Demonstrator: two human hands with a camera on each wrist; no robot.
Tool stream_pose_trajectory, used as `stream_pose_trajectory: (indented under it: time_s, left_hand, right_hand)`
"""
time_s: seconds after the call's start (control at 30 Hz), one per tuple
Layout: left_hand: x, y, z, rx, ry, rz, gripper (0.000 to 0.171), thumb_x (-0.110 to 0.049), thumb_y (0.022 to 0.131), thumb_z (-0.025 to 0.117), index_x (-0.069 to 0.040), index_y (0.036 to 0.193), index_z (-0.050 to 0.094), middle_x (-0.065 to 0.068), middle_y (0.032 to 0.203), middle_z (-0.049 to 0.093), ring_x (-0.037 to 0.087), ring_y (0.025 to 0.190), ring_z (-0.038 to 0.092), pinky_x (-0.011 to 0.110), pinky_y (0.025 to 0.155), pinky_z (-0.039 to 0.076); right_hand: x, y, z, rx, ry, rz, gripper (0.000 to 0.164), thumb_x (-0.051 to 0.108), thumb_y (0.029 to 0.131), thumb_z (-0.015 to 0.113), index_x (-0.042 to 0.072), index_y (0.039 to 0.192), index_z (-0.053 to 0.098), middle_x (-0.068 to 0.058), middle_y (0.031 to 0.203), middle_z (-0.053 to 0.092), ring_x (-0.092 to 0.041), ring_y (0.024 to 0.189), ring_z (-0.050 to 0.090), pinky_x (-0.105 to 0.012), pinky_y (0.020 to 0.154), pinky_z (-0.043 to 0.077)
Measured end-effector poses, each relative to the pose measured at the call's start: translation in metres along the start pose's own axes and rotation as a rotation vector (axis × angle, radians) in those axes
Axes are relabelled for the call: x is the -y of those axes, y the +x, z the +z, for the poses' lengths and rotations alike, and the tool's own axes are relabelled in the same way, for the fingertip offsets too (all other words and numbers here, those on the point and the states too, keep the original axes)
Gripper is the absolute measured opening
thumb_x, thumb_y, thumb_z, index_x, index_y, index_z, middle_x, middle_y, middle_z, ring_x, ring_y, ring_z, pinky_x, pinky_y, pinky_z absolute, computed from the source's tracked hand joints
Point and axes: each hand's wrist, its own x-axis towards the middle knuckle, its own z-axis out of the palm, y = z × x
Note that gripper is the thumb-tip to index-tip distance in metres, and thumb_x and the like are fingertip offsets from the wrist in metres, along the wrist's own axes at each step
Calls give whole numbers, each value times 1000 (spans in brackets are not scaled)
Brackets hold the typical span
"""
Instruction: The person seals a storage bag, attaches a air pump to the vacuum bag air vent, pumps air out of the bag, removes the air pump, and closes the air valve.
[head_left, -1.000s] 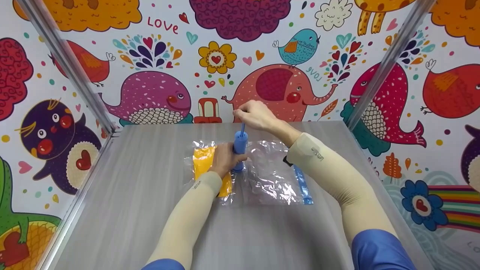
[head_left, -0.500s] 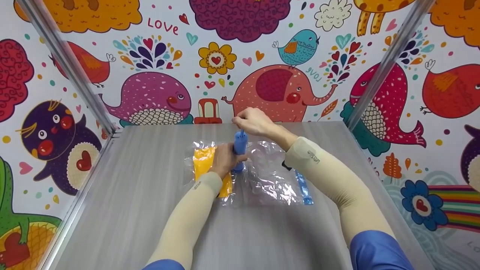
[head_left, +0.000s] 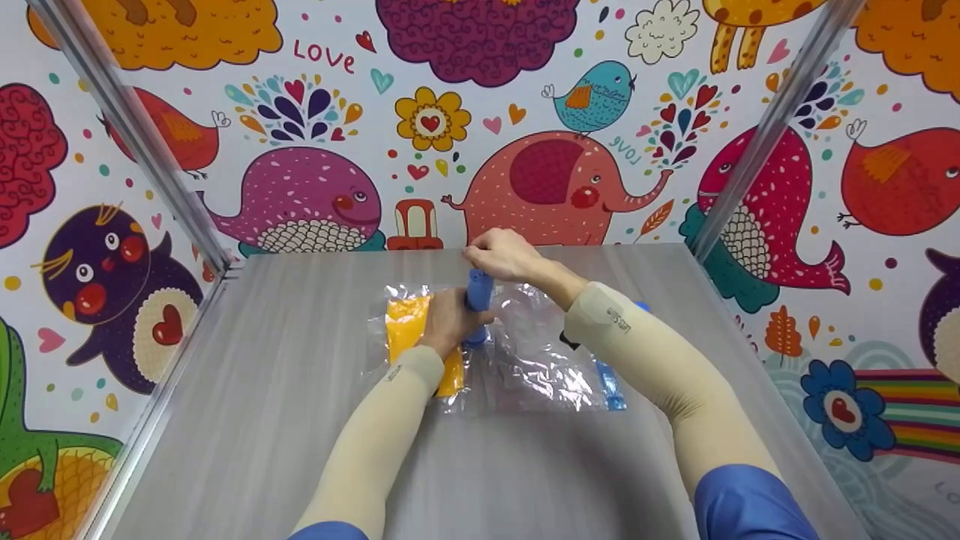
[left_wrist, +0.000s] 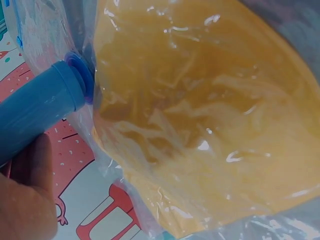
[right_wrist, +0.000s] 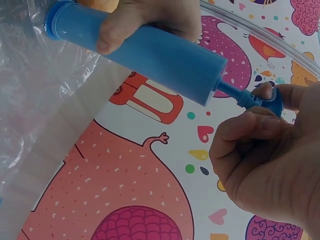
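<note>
A blue hand pump (head_left: 480,291) stands upright on a clear plastic storage bag (head_left: 544,360). Its flared base meets a round valve (left_wrist: 80,75) on the bag in the left wrist view. Inside the bag's left part lies something yellow-orange and soft (left_wrist: 200,115), possibly folded cloth. My left hand (head_left: 450,319) grips the pump's barrel, as the right wrist view also shows. Above it, my right hand (head_left: 504,255) pinches the pump's ring-like handle (right_wrist: 272,101) between thumb and fingers. A short length of rod (right_wrist: 231,90) shows between handle and barrel.
Along the bag's right end runs a blue strip (head_left: 611,384). A small blue thing (head_left: 643,306) peeks out beyond my right sleeve, mostly hidden. Patterned walls and metal posts (head_left: 739,165) bound the grey table (head_left: 262,420) at the back and sides.
My right hand has come down toward the barrel, and the rod has slid into the pump. My left hand keeps its grip in place. The small blue thing has come into view.
</note>
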Motion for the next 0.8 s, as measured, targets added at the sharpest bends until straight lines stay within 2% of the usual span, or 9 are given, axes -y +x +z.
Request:
stream_pose_trajectory:
  time_s: [0.17, 0.37, 0.67, 0.8]
  left_hand:
    - [0, -1, -1, 36, -17, -20, 32, -35, 93, 94, -11, 111, 84, 7, 99, 87, 23, 87, 82, 45, 93, 71]
    - [0, -2, -2, 47, -70, -55, 32, -31, 92, 94, -11, 114, 84, 8, 105, 88, 27, 94, 84, 49, 99, 70]
    - [0, 0, -2, 35, -50, -49, 31, -34, 92, 94, -11, 110, 83, 7, 98, 87, 25, 87, 83, 46, 93, 71]
    - [0, -1, -3, 45, -54, -53, 34, -34, 92, 94, -10, 114, 83, 8, 102, 88, 26, 90, 83, 47, 96, 71]
  right_hand:
    - [-3, 0, 6, 19, 20, 0, 42, 38, 110, 55, 23, 70, 56, 8, 67, 46, -14, 68, 45, -30, 64, 34]
    - [-7, 0, 12, 34, 38, 13, 43, 36, 111, 53, 23, 70, 57, 8, 68, 48, -13, 68, 46, -29, 64, 35]
    - [-6, -1, 13, 23, 62, 9, 41, 37, 110, 53, 20, 73, 61, 8, 70, 52, -13, 70, 48, -28, 64, 37]
    - [-7, 0, 12, 34, 68, 13, 41, 37, 110, 54, 19, 74, 63, 7, 70, 53, -13, 70, 49, -28, 64, 37]
